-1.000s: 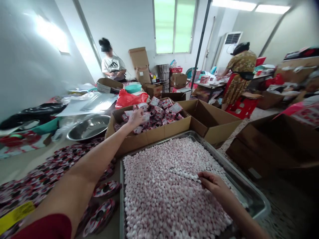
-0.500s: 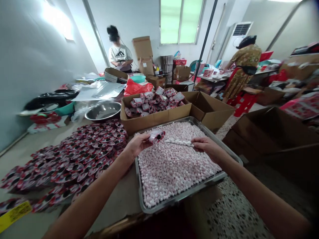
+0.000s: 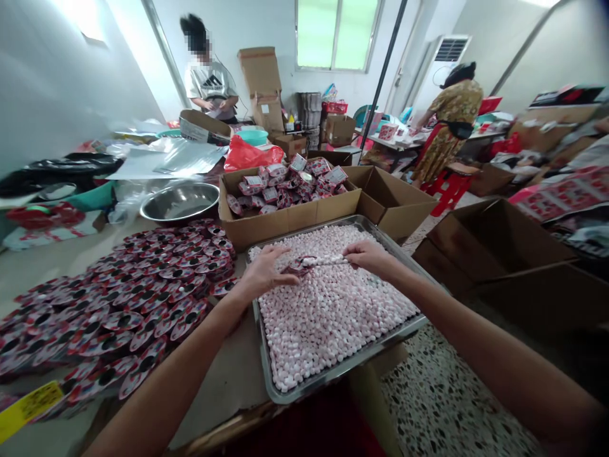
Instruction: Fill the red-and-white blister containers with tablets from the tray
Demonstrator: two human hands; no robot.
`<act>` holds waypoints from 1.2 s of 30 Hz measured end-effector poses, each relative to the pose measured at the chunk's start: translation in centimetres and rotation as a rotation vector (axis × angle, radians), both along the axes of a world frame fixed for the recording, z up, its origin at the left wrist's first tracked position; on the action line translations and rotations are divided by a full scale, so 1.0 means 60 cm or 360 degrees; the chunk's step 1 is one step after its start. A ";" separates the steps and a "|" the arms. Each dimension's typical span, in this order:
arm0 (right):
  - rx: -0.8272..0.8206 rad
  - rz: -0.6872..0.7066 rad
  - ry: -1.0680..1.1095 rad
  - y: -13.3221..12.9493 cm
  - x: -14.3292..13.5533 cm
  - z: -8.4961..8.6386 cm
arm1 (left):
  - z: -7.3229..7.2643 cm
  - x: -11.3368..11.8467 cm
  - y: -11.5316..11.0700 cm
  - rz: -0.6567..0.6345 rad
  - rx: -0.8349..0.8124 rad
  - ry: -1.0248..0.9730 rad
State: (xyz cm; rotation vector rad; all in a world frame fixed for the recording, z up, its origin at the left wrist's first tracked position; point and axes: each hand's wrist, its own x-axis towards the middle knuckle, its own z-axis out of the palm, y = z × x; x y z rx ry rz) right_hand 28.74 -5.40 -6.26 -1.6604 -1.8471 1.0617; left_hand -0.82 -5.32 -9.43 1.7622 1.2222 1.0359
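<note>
A large metal tray (image 3: pixel 328 379) full of small white and pale pink tablet-like pieces (image 3: pixel 328 324) lies before me. Over its far left part is my left hand (image 3: pixel 269 271), thumb and fingers apart around a small printed packet (image 3: pixel 299 264), mostly blurred and partly hidden. From the right, my right hand (image 3: pixel 368 256) pinches the end of a thin, narrow scoop (image 3: pixel 328 261) with a row of white pieces along it. The scoop's far end meets the packet; whether it goes inside I cannot tell.
Many red-and-white packets with dark openings (image 3: pixel 143 298) stand at left. Behind the tray is a cardboard box (image 3: pixel 295 217) of packets, beside a steel bowl (image 3: pixel 181 202). Open boxes (image 3: pixel 399 197) stand at right. One person (image 3: pixel 212 86) is at back left, another (image 3: pixel 451 114) at back right.
The scoop has moved left with my right hand and now reaches the packet. My left hand has turned, its fingers spread wider around the packet. The camera view has shifted slightly.
</note>
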 end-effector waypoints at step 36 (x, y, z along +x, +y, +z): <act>0.0208 -0.0070 -0.0179 0.041 0.038 -0.139 | 0.021 -0.014 -0.031 0.0309 0.0119 0.0406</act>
